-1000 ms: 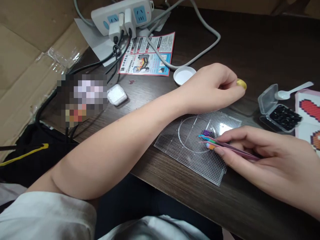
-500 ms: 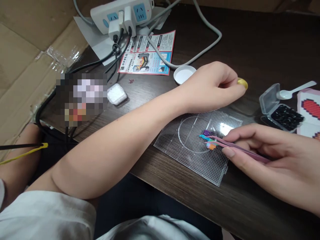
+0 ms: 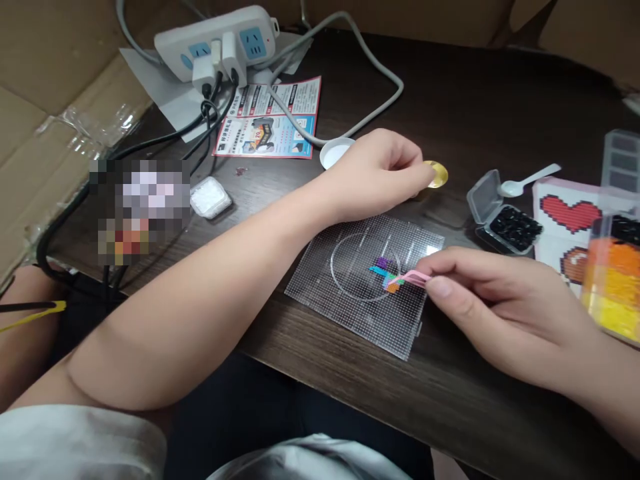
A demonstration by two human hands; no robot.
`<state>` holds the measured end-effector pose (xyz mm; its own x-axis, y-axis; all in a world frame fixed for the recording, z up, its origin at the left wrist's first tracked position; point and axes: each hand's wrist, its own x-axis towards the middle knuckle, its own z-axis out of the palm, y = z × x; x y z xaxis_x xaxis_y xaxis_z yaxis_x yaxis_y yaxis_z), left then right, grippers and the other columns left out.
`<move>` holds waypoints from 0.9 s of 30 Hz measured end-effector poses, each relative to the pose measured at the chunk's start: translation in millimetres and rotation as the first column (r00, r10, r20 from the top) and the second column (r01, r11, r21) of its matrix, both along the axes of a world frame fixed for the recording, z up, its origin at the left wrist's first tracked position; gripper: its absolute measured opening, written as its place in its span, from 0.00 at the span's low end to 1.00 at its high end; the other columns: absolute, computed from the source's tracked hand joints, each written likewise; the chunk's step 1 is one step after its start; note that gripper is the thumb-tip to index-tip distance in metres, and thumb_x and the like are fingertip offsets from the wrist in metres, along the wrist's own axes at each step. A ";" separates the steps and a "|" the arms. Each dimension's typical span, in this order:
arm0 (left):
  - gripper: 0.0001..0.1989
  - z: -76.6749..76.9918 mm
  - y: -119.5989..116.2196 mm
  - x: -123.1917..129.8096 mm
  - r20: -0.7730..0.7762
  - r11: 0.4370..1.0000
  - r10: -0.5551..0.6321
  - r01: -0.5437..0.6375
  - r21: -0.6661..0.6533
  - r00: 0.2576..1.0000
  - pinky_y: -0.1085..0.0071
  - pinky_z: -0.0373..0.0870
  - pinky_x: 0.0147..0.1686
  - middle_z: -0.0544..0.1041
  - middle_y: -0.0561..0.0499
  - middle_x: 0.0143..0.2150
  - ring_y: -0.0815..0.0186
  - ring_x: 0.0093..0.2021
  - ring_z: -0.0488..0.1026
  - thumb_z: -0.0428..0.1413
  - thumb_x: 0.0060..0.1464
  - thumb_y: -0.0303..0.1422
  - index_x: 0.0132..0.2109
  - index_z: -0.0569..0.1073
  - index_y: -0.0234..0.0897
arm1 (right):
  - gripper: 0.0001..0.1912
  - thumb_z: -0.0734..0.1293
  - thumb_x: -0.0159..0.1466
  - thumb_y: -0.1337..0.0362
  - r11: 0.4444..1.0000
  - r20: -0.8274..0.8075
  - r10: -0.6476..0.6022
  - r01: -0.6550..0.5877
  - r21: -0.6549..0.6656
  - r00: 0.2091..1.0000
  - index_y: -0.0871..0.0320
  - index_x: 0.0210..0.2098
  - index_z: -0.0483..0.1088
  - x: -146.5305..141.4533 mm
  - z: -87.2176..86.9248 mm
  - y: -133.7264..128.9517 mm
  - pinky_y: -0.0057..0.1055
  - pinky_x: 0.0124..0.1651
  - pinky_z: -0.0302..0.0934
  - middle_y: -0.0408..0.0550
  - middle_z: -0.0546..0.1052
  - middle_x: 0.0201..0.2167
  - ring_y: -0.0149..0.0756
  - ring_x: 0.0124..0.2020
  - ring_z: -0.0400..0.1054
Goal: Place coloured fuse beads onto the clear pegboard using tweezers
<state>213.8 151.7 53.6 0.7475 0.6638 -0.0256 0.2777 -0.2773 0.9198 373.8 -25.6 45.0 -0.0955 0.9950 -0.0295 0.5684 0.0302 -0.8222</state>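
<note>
A clear pegboard lies near the table's front edge with a small cluster of purple, blue, green and orange beads on it. My right hand grips pink tweezers, whose tips touch the bead cluster. My left hand rests beyond the pegboard, fingers curled around a round gold object on the table.
A small open case of black beads and a white spoon sit to the right. A heart pattern card and compartmented bead box are at far right. A white cap, leaflet, power strip and cables lie behind.
The view has shifted so everything sits further left. My right hand has drawn the tweezers' tips down onto the orange end of the bead cluster. My left hand stays by the gold object.
</note>
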 end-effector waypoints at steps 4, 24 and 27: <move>0.18 1.0 0.3 -0.4 -0.024 1.000 0.018 -0.018 0.007 1.000 0.69 0.52 0.35 0.62 0.58 0.24 0.76 0.29 0.59 0.57 0.69 0.30 0.28 0.69 0.35 | 0.26 0.66 0.83 0.45 0.994 -0.025 0.103 -0.102 0.035 0.994 0.53 0.42 0.88 0.6 1.3 2.7 0.29 0.27 0.67 0.46 0.81 0.25 0.33 0.24 0.73; 0.18 -5.6 2.1 -1.3 -0.013 0.996 -0.045 0.046 0.072 0.999 0.65 0.51 0.36 0.60 0.59 0.24 0.73 0.29 0.56 0.56 0.67 0.28 0.26 0.65 0.39 | 0.16 0.75 0.76 0.50 0.996 0.005 -0.022 0.021 0.083 1.000 0.52 0.40 0.90 2.9 -11.8 -0.8 0.24 0.19 0.58 0.43 0.80 0.21 0.29 0.17 0.68; 0.19 -4.4 0.6 -1.0 -0.027 0.995 -0.045 0.048 0.092 0.999 0.66 0.50 0.37 0.59 0.60 0.24 0.74 0.30 0.56 0.57 0.68 0.28 0.26 0.64 0.38 | 0.11 0.75 0.74 0.56 0.993 -0.002 -0.016 0.016 0.120 1.000 0.51 0.41 0.91 2.8 -11.0 0.2 0.24 0.20 0.64 0.45 0.86 0.27 0.30 0.19 0.73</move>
<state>212.7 152.3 49.2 0.7775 0.6287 0.0154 0.2851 -0.3742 0.8825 376.6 -25.5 34.0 -0.0798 0.9927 0.0903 0.5688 0.1197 -0.8137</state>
